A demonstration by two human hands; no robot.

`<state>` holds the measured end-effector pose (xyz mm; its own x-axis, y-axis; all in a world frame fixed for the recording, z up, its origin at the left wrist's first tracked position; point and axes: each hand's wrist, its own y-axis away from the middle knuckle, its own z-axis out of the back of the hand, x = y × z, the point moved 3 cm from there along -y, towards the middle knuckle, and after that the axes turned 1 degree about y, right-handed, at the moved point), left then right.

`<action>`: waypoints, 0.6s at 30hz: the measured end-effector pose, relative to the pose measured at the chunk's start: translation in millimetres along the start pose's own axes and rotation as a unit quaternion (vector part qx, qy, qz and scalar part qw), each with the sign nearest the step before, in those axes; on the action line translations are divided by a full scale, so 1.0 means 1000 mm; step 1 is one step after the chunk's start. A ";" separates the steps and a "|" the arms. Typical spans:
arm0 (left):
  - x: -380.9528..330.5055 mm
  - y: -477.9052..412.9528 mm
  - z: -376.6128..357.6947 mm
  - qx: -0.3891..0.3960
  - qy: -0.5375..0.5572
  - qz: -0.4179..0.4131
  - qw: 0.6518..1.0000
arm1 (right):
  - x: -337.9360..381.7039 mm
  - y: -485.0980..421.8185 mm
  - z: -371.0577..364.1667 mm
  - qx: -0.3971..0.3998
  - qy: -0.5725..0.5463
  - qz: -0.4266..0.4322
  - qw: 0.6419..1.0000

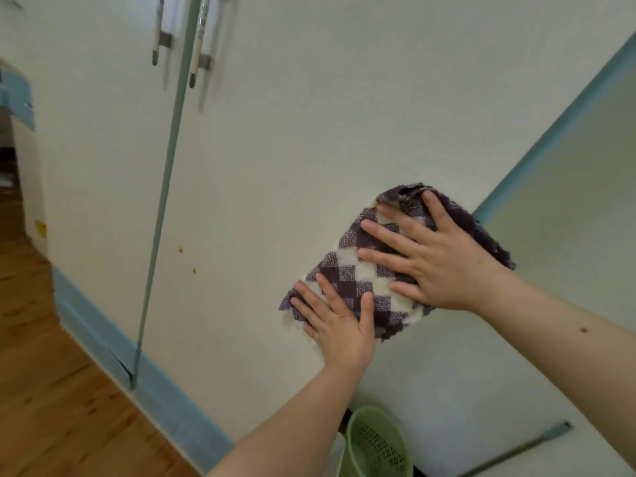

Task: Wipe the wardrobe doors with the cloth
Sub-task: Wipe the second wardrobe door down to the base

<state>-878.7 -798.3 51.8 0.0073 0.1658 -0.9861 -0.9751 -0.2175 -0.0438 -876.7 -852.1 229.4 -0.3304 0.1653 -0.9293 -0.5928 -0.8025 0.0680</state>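
A folded cloth [358, 270] with a purple-and-white check pattern lies flat against the cream wardrobe door [275, 149]. My right hand [433, 256] presses on its upper part with fingers spread. My left hand [339, 318] presses on its lower corner, fingers also flat. Both palms hold the cloth to the door's lower right area. Two small orange spots [187, 259] mark the door left of the cloth.
Two metal handles [179, 36] sit either side of the teal gap between the doors. A teal plinth [165, 401] runs along the bottom above the wooden floor [51, 407]. A green perforated basket [377, 442] stands below my arms.
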 end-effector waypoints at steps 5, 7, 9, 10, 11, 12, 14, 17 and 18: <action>-0.001 0.003 -0.005 -0.021 0.029 0.012 0.999 | 0.000 -0.004 -0.001 0.002 -0.021 0.008 1.000; -0.001 0.002 -0.005 -0.031 0.037 0.012 0.999 | 0.000 -0.011 0.000 0.003 -0.029 0.015 0.999; 0.001 0.000 -0.005 -0.040 0.045 0.026 0.998 | 0.000 -0.022 0.001 0.003 -0.037 0.028 0.999; 0.002 -0.003 -0.004 -0.047 0.052 0.040 0.997 | 0.000 -0.029 0.002 0.006 -0.041 0.033 0.999; 0.003 -0.008 -0.001 -0.054 0.060 0.055 0.995 | 0.000 -0.036 0.002 0.006 -0.044 0.038 0.998; 0.005 -0.015 0.003 -0.063 0.069 0.066 0.993 | 0.000 -0.045 0.002 0.008 -0.046 0.042 0.998; 0.011 -0.030 0.013 -0.085 0.078 0.073 0.991 | 0.000 -0.062 0.002 0.010 -0.048 0.050 0.998; 0.023 -0.053 0.029 -0.122 0.067 0.071 0.988 | 0.003 -0.089 0.000 0.001 -0.052 0.054 0.997; 0.027 -0.061 0.034 -0.130 0.063 0.071 0.987 | 0.005 -0.099 -0.001 0.001 -0.053 0.057 0.997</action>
<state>-827.1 -747.8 33.3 -0.0810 -0.0022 -0.9967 -0.8783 -0.4727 0.0724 -819.3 -772.6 218.3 -0.4714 0.1323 -0.8720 -0.5482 -0.8185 0.1721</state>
